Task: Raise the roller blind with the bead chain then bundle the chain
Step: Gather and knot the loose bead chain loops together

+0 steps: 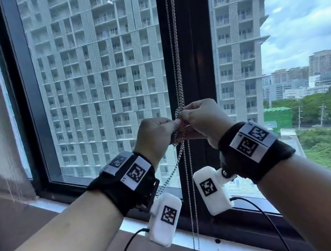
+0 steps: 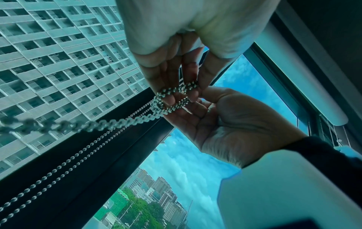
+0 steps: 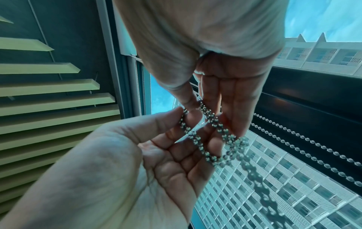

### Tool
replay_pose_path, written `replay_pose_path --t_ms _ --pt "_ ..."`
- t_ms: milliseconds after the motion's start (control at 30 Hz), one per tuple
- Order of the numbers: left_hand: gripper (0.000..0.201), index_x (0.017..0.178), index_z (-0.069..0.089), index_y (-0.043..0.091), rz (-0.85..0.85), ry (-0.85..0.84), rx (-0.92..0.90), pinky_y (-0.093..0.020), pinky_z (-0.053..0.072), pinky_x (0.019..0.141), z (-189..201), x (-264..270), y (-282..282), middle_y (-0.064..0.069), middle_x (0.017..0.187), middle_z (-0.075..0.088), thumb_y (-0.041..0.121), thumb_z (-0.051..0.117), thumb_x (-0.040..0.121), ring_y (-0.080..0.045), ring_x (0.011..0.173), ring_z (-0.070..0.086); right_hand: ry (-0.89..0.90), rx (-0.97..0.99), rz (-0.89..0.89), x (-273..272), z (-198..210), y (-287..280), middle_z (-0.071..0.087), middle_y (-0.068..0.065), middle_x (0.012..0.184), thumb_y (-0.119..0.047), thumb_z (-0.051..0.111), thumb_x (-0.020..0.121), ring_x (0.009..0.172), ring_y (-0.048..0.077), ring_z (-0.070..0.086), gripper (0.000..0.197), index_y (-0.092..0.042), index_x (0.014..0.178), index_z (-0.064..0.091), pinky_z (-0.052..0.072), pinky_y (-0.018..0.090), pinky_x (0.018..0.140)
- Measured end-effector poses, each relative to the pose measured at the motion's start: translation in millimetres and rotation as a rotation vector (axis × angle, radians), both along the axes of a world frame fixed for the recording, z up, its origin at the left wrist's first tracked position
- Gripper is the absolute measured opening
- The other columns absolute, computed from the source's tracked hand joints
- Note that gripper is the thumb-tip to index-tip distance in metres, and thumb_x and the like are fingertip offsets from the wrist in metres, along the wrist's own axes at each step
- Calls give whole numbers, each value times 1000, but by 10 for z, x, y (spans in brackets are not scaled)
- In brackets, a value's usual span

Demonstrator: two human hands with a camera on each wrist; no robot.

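At the dark window mullion (image 1: 191,57): both hands meet in front of it, well above the sill (image 1: 199,242).
Bead chain (image 1: 177,76): hangs down along the mullion; a bunched, plaited-looking stretch of it forms a loop between the two hands, and the plain strands drop on towards the sill.
Left hand (image 1: 155,135): its grip is pinched on the bunched chain, fingertips curled round the loop.
Right hand (image 1: 203,117): grip likewise pinched on the loop, thumb and fingers just beside the left fingertips.
Roller blind (image 2: 301,74): rolled up at the top of the mullion, so the raising looks done.
Risk, slip: smooth beads could slide out of either pinch, and the loop would likely fall open.
Risk, tug: a downward pull on the strands by the mullion might turn the blind and lower it.
Risk, snag: loose strands below could catch in the bundle.
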State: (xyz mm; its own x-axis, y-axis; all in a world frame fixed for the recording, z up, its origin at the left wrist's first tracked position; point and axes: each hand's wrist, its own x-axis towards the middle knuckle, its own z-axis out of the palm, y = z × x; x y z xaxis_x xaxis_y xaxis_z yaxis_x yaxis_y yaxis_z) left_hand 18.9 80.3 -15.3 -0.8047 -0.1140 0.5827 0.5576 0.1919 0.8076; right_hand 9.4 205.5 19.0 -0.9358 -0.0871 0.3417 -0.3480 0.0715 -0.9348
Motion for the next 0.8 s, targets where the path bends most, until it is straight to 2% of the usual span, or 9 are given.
replay_pose_path --t_ms 200,333,433,500,600,633,700,733,800 --pt "26 82 73 -4 -143 -65 -6 -49 49 93 -9 46 6 -24 90 72 20 62 81 -30 86 66 35 81 -14 -8 -27 6 66 5 70 -13 60 94 55 14 63 8 -12 87 63 61 39 72" --pt "26 87 74 -2 -231 -81 20 -47 48 96 -9 93 20 -21 92 72 17 57 83 -33 94 66 27 87 13 15 -21 -9 65 7 76 -14 58 94 62 18 63 11 -12 85 63 60 35 64" --pt "24 86 73 -3 -225 -62 25 -40 48 94 7 109 10 -18 88 72 14 57 82 -26 87 68 41 125 16 11 -31 -4 67 5 79 -20 57 96 69 18 66 11 -15 89 65 60 38 70" --pt "26 86 72 -6 -171 -27 24 -41 50 93 5 105 -22 -24 90 71 16 60 79 -32 88 66 51 150 10 -2 -43 2 69 3 78 -24 58 95 71 19 67 11 -17 91 65 59 42 76" --pt "19 84 70 -4 -84 22 21 -41 55 83 -6 107 -40 -24 84 67 12 61 84 -37 80 62 59 160 31 7 -47 16 72 3 78 -29 59 96 75 25 72 15 -15 96 66 56 40 77" --pt "17 73 70 5 -68 9 46 -41 53 76 -2 112 -40 -16 72 64 13 60 85 -32 69 58 60 161 43 10 -48 25 73 3 77 -29 58 96 78 27 73 16 -15 96 66 55 39 78" --pt "36 49 61 20 -47 -12 44 -38 43 65 -20 97 -57 1 52 50 16 59 85 -21 55 44 58 166 71 29 -46 40 74 2 73 -30 58 97 80 27 76 16 -16 92 65 54 39 77" --pt "41 45 59 21 -50 -16 32 -36 40 60 -21 101 -57 5 47 45 15 59 85 -18 51 39 61 165 81 39 -44 40 73 2 73 -29 57 97 75 22 76 16 -16 92 65 55 34 70" --pt "35 54 68 20 -68 -25 32 -29 35 49 -39 90 -80 8 44 42 9 59 86 -13 44 35 92 169 70 54 -45 33 71 5 77 -26 56 98 55 9 69 17 -11 96 63 50 19 47"
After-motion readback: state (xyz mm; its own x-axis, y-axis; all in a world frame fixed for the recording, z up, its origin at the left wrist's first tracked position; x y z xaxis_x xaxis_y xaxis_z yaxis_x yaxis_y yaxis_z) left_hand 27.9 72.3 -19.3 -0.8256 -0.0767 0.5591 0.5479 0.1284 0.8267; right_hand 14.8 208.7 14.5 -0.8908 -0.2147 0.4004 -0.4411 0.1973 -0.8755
